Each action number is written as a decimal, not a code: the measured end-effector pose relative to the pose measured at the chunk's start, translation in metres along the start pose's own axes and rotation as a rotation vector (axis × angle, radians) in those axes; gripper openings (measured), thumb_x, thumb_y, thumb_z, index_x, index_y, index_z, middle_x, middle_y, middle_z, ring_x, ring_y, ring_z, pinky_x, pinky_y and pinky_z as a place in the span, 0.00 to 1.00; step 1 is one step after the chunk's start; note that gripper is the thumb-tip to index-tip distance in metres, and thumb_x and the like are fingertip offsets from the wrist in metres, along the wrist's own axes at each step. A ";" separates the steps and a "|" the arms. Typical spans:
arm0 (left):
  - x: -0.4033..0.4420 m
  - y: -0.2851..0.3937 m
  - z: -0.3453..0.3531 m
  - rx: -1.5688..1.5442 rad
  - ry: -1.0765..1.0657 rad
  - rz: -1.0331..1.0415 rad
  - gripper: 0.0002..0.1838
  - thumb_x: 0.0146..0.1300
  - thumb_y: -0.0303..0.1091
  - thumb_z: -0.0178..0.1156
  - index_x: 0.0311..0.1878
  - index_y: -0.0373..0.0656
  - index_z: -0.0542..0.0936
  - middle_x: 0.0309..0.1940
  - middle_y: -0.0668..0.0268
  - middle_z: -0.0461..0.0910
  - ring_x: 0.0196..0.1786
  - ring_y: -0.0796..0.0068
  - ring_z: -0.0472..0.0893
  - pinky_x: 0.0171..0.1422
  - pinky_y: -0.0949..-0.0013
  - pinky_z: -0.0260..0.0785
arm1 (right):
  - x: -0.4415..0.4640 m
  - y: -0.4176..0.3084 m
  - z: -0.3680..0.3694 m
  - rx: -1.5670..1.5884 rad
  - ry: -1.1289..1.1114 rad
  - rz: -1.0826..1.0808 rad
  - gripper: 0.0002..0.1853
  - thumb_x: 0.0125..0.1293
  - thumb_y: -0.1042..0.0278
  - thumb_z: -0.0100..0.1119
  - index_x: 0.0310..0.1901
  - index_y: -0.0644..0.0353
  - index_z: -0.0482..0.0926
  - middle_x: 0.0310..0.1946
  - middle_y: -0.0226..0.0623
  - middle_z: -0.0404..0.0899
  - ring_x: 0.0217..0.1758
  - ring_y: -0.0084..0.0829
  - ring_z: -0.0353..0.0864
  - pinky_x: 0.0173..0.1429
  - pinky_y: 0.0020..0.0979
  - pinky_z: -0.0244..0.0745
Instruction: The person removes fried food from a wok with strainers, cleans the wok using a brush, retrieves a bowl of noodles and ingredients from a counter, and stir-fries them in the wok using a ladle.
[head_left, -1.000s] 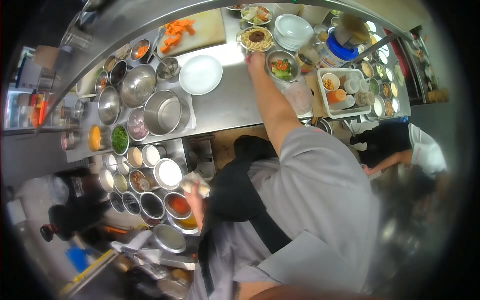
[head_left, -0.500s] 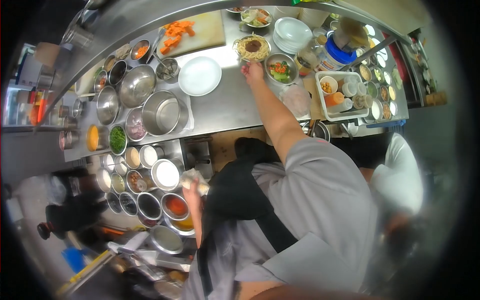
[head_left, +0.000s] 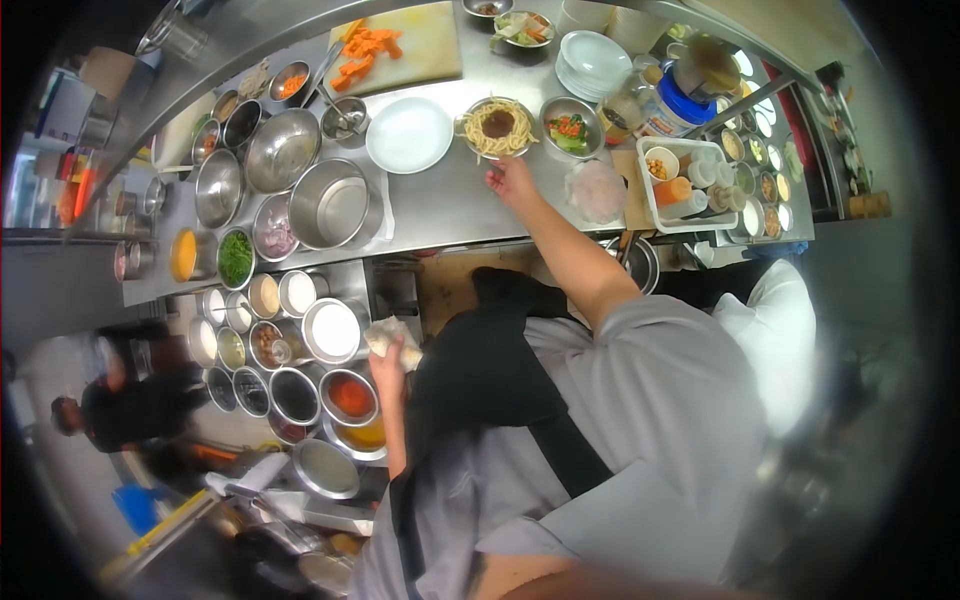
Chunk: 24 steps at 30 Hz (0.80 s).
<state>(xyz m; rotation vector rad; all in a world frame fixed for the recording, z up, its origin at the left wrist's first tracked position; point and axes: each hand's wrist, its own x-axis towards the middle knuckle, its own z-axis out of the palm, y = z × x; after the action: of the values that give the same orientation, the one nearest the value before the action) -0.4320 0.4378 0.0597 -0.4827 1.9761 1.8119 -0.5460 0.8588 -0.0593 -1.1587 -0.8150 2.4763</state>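
A metal bowl (head_left: 464, 136) of noodles with a dark brown sauce on top stands on the steel counter. My right hand (head_left: 511, 183) holds the bowl's near rim, its fingers partly hidden underneath. To its left lies a white plate (head_left: 409, 136); to its right is a metal bowl of chopped vegetables (head_left: 569, 131). Lower down, beside the sauce containers, my left hand (head_left: 388, 366) is closed around a crumpled whitish cloth (head_left: 393, 334).
Behind are a cutting board (head_left: 430, 50) with orange pieces (head_left: 366, 55) and stacked white plates (head_left: 593, 62). A white bin (head_left: 650, 215) of squeeze bottles stands right. Metal bowls and a large pot (head_left: 330, 205) crowd the left. A person in dark clothes (head_left: 140, 405) is far left.
My right hand has drawn the noodle bowl toward me, between the white plate and the vegetable bowl. The left hand keeps the cloth. The view has shifted slightly.
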 end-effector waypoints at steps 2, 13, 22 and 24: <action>0.002 0.001 0.001 0.025 -0.009 0.008 0.20 0.62 0.33 0.64 0.54 0.32 0.77 0.46 0.59 0.81 0.44 0.68 0.81 0.49 0.66 0.72 | -0.019 0.006 -0.012 -0.032 0.019 0.024 0.12 0.67 0.64 0.56 0.49 0.54 0.68 0.44 0.39 0.74 0.35 0.32 0.75 0.38 0.36 0.77; 0.034 -0.023 -0.007 0.170 -0.091 0.087 0.21 0.61 0.34 0.64 0.55 0.33 0.77 0.47 0.58 0.82 0.47 0.66 0.81 0.53 0.65 0.72 | -0.086 -0.073 -0.046 -0.900 -0.143 0.267 0.20 0.63 0.52 0.64 0.27 0.63 0.75 0.22 0.38 0.79 0.18 0.30 0.75 0.23 0.33 0.73; 0.034 -0.001 0.016 0.200 -0.066 0.071 0.18 0.61 0.31 0.64 0.53 0.35 0.78 0.44 0.62 0.82 0.44 0.71 0.80 0.51 0.67 0.72 | 0.030 -0.193 0.082 -0.655 -0.172 -0.152 0.16 0.70 0.59 0.54 0.47 0.67 0.75 0.30 0.48 0.80 0.25 0.31 0.77 0.27 0.33 0.74; 0.027 0.008 0.021 0.218 -0.051 0.051 0.17 0.61 0.30 0.63 0.52 0.35 0.78 0.43 0.63 0.82 0.44 0.72 0.80 0.51 0.67 0.72 | 0.141 -0.194 0.079 -0.203 -0.091 -0.061 0.19 0.69 0.60 0.55 0.54 0.66 0.72 0.33 0.48 0.78 0.34 0.34 0.78 0.34 0.36 0.76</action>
<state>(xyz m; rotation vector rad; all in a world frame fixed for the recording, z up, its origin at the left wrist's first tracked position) -0.4576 0.4596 0.0508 -0.3171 2.1364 1.5959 -0.6924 1.0515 0.0121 -1.0728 -1.1332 2.4561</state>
